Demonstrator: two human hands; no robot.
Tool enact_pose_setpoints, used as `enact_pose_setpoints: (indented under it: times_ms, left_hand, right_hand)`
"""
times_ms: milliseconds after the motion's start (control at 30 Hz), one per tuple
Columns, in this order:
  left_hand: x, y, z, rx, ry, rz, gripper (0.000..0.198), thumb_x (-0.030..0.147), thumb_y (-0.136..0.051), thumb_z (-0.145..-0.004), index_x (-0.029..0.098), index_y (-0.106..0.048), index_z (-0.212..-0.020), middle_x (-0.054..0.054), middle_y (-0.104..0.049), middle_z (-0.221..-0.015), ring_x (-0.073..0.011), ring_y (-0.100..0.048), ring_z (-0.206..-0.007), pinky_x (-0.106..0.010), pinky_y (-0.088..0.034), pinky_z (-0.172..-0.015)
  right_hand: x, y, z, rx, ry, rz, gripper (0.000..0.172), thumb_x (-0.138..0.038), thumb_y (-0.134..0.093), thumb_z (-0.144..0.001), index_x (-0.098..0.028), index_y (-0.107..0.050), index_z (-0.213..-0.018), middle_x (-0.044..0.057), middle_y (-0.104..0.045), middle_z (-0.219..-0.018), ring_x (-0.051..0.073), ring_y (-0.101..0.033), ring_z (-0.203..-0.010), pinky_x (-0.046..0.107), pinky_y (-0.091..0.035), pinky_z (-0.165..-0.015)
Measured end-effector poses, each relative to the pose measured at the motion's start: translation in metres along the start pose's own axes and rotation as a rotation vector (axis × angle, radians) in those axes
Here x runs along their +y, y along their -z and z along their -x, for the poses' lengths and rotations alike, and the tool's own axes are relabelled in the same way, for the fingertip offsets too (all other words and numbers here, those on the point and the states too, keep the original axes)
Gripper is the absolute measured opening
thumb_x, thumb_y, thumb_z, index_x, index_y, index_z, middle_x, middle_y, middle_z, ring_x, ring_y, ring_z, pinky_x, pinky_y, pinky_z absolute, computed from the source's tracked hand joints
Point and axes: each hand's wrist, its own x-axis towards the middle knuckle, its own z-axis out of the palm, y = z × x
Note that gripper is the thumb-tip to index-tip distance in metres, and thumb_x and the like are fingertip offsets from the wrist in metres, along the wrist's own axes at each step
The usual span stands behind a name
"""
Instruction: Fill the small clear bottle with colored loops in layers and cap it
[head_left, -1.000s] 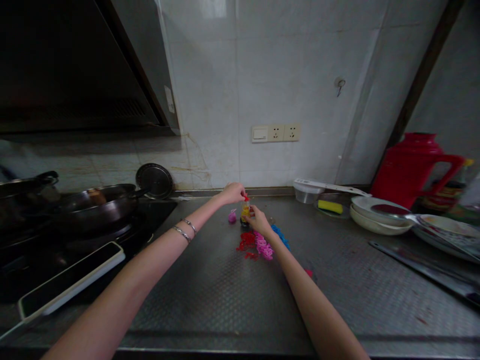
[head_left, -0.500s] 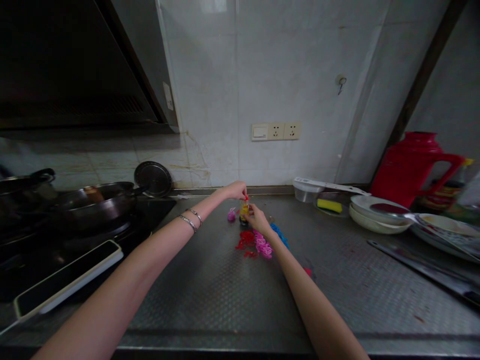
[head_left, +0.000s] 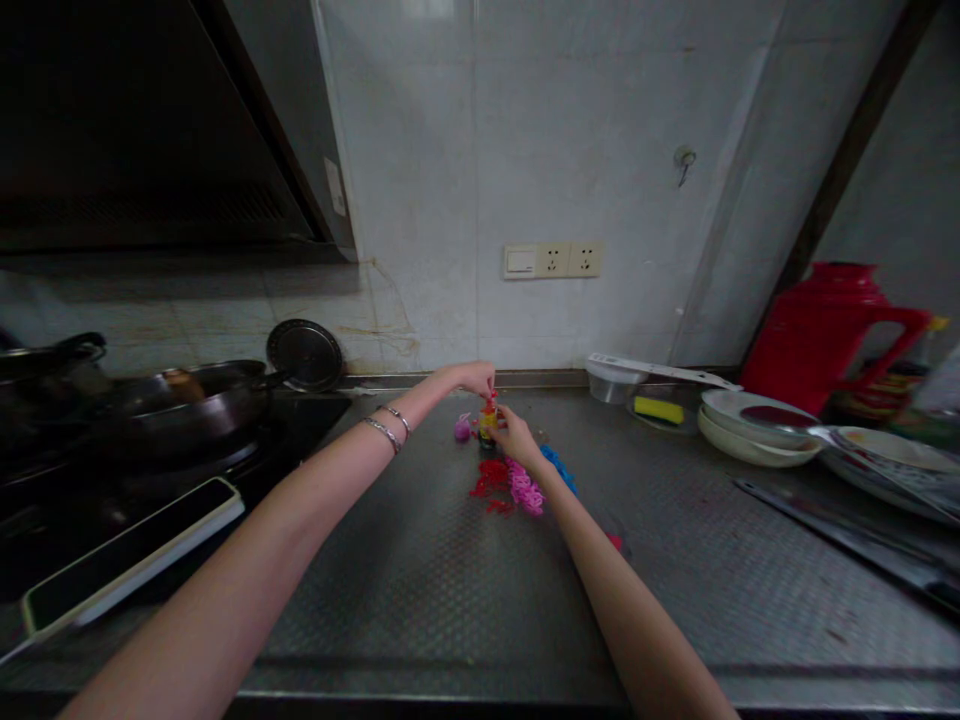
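Head view: purple ball [head_left: 462,429] near bottle [head_left: 486,427]

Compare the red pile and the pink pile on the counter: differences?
Spread: the red pile has a smaller cluster off its near side; the pink pile is one elongated heap.
Position: the red pile lies left; the pink pile lies just right of it.
Shared: both lie on the metal counter, nearer the camera than the small yellow-labelled container.

There are two hands [head_left: 517,437]; one small bottle [head_left: 487,424]; two bracelets [head_left: 384,434]; one sponge [head_left: 658,410]; two sockets [head_left: 553,259]; one jug [head_left: 810,335].
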Motion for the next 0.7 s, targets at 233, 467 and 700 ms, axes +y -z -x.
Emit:
enact_pose_setpoints:
  times_ms: [233,467,700]
  left_hand:
    - [-0.007,0.005,0.002,0.027,0.004,0.099,0.01,0.015,-0.064,-0.056,0.01,-0.071,-0.062,0.005,-0.047,-0.038,-0.0061,-0.031,-0.042,-0.022,-0.024,-0.049]
    - [-0.005,0.006,0.009,0.044,-0.007,0.104,0.011,0.017,-0.064,-0.058,0.012,-0.072,-0.065,0.003,-0.054,-0.042,-0.0062,-0.034,-0.042,-0.021,-0.025,-0.047]
    - [-0.005,0.007,0.012,0.161,-0.055,0.15,0.014,0.012,-0.059,-0.06,0.012,-0.072,-0.068,0.0,-0.063,-0.054,-0.0082,-0.047,-0.05,-0.019,-0.033,-0.051]
  right_hand:
    - [-0.005,0.002,0.001,-0.011,-0.001,-0.04,0.042,-0.023,-0.057,-0.072,-0.015,-0.05,-0.112,0.01,-0.061,-0.105,0.017,-0.06,-0.086,0.032,-0.047,-0.078]
    - [-0.005,0.002,0.001,-0.012,-0.008,-0.02,0.043,-0.024,-0.057,-0.072,-0.015,-0.049,-0.113,0.01,-0.061,-0.104,0.017,-0.059,-0.087,0.032,-0.047,-0.079]
    - [-0.003,0.001,0.001,-0.009,-0.006,-0.002,0.043,-0.025,-0.056,-0.073,-0.014,-0.048,-0.114,0.01,-0.06,-0.105,0.017,-0.059,-0.087,0.032,-0.047,-0.079]
